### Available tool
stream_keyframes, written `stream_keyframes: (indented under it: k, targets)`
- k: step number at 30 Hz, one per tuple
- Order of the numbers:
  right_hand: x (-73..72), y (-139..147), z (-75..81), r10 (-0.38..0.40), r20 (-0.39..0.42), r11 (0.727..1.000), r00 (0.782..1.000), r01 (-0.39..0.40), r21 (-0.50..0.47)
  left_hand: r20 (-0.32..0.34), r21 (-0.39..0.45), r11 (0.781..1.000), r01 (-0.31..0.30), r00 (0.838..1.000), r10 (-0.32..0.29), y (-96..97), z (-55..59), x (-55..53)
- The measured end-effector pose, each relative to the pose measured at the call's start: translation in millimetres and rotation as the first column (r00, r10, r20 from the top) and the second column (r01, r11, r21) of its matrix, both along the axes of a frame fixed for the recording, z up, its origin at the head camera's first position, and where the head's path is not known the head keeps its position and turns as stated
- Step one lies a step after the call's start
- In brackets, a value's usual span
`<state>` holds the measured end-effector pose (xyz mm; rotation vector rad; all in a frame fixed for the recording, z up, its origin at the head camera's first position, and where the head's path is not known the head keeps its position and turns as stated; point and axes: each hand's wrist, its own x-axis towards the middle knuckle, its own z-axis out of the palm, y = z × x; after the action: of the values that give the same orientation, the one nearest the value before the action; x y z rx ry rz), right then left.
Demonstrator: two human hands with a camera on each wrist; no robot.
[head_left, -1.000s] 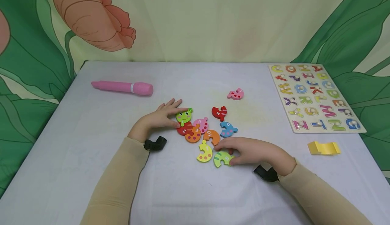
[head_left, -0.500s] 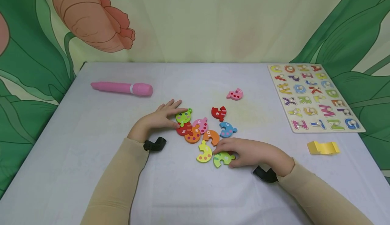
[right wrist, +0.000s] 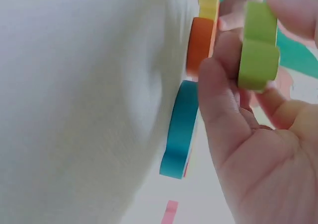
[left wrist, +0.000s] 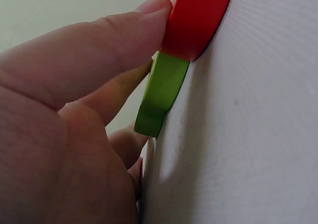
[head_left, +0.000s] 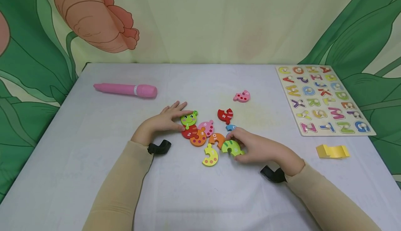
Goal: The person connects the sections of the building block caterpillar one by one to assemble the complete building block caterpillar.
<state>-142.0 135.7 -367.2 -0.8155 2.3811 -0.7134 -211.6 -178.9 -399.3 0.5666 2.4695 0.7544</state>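
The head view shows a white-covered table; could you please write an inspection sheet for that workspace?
Surface: white cloth, lightly creased.
Job's things: smiling green piece, red "2", orange "3" and pink "4" lie together; striped green piece held; striped orange piece, yellow piece, blue piece, red "8" and far pink piece lie around.
Clutter: pink marker-shaped thing, letter board, yellow block.
Hands: left hand touches smiling green piece and red "2"; right hand pinches striped green piece.
Cables: thin dark line beside left sleeve; cable or shadow, cannot tell.
Surroundings: backdrop printed with green leaves.

The left grip (head_left: pixel 164 120) lies splayed while the right grip (head_left: pixel 258 146) pinches.
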Motion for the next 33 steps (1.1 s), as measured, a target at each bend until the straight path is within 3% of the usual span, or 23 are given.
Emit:
stream_keyframes:
  k: [7, 13, 19, 27, 33]
  targets:
    - [-19.5, -9.3, -3.4, -0.076, 0.051, 0.993, 0.996, 0.08, -0.088, 0.004, -0.007, 1.0, 0.0, 1.0, 0.0, -0.3, 0.4, -0.4]
    - [-38.9, -22.2, -3.4, -0.098, 0.013, 0.983, 0.995, 0.099, -0.153, 0.01, -0.004, 1.0, 0.004, 1.0, -0.004, -0.6, 2.7, 0.0]
    - [-53.0, -33.5, -4.9, -0.128, 0.092, 0.967, 0.987, 0.145, -0.208, 0.011, -0.004, 1.0, 0.001, 1.0, -0.001, -0.1, 2.1, 0.2]
    - [-69.9, -41.4, -10.1, -0.102, 0.063, 0.974, 0.993, 0.113, -0.196, 0.002, -0.005, 1.0, 0.003, 1.0, -0.003, -1.5, -1.2, -1.0]
    - [-73.0, -44.1, -11.1, -0.063, 0.019, 0.987, 0.998, 0.065, -0.15, 0.005, 0.002, 1.0, 0.004, 1.0, -0.004, -1.3, -1.8, -1.6]
